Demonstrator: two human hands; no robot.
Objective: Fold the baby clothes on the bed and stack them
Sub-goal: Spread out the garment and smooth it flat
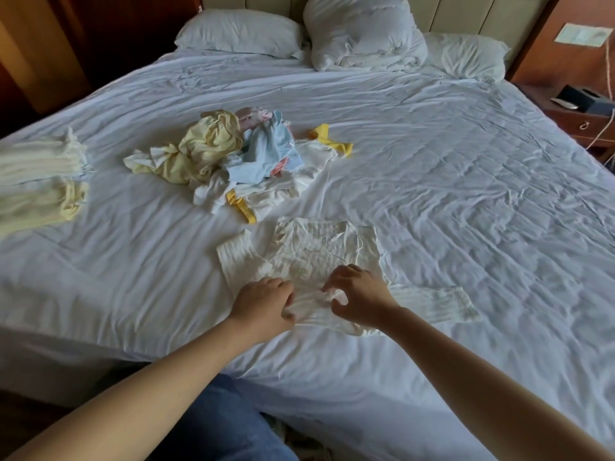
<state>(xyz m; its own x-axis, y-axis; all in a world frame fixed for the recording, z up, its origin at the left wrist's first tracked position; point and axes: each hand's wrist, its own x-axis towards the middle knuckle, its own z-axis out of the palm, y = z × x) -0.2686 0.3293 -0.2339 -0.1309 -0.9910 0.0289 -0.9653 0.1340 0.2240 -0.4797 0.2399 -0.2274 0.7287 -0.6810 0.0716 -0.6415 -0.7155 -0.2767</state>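
Nearest: blue denim leg (226,424), bottom centre, just off the near edge of the bed (466,194). Two bare forearms reaching over it onto the white sheet.

Gripping the near edge of a cream baby top (312,251) with the left hand (263,306): fingers curled in, thumb down on the fabric. Same edge pinched by the right hand (357,299), just beside the left: thumb and curled fingers closed on a small bunch of cloth. Between the two hands, a raised, wrinkled fold.

Top lying flat on the sheet near centre, body spread away from the hands. Right sleeve (439,304) stretched out to the right, near side. Left sleeve (236,254) angled out to the left, a bit further.

Further back, centre-left: loose pile (233,154) of unfolded baby clothes, pale yellow, light blue, pink and white, some with bright yellow trim. Nearly touching the top's far edge.

Far left edge of view: folded stack (40,181), cream and pale yellow, blurred, well apart from the pile.

At the head of the bed: left pillow (239,33), crumpled duvet (362,31) in the middle, right pillow (466,56). Padded headboard (466,11) behind.

Far right: wooden nightstand (579,118) with a dark box on it.
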